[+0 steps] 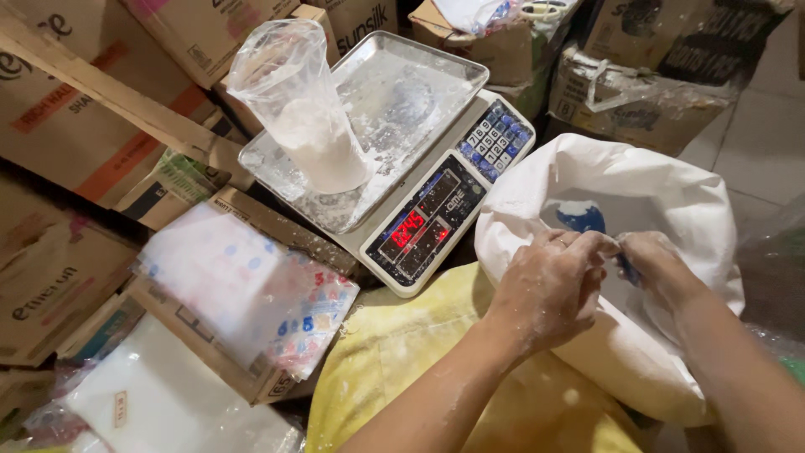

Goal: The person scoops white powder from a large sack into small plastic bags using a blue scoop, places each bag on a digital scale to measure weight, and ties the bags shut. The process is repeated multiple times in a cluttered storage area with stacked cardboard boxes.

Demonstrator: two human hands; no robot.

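We log both hands, left hand (549,289) and right hand (658,267), fingers pinching the sack (671,201) rim beside the scale (436,214); a slip could spill powder.

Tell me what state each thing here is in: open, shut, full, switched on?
Clear plastic bag: open, upright on the scale tray, partly filled with white powder.
Scale: on, red digits lit.
Scale tray: dusted with powder.
White sack: open, rim rolled down.
Left hand: powdery, at the sack's mouth.
Right hand: powdery, fingers closed on something blue.
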